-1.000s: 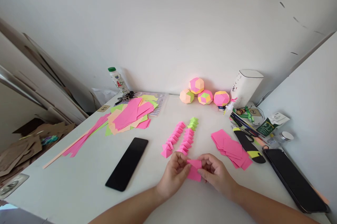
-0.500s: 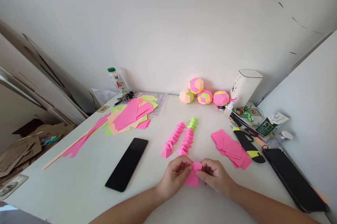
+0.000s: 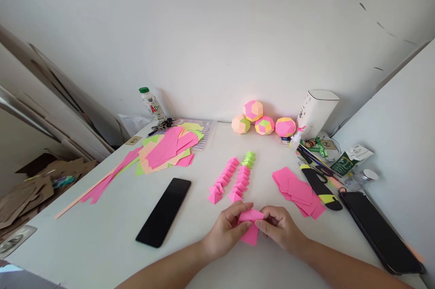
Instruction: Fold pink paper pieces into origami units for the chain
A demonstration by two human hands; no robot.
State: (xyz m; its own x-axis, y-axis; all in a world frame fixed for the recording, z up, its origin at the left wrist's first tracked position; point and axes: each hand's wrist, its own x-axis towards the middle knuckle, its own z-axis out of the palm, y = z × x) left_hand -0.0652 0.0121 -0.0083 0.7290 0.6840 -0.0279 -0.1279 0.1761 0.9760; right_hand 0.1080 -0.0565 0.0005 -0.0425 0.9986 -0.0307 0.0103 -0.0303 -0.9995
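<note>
Between my two hands is a pink piece of paper (image 3: 250, 234) with its upper part folded over. My left hand (image 3: 227, 230) pinches its left side, thumb on top and fingers behind. On the right side, my right hand (image 3: 280, 230) grips the same paper between thumb and curled fingers. Just beyond the hands lie two rows of small folded paper pieces, one pink (image 3: 224, 179), the other pink (image 3: 240, 183) with green pieces (image 3: 249, 159) at its far end. Loose pink paper squares (image 3: 299, 190) are spread to the right.
A black phone (image 3: 163, 212) lies left of my hands. Coloured paper sheets (image 3: 166, 148) and strips (image 3: 112, 175) lie farther left, near a bottle (image 3: 152, 103). Paper balls (image 3: 264, 125) stand by the wall. Scissors (image 3: 321, 187) and a black case (image 3: 379, 230) lie right.
The pink paper's upper part now shows as a wider folded flap, and the paper has tilted slightly. Both hands have shifted a little while keeping hold of it.
</note>
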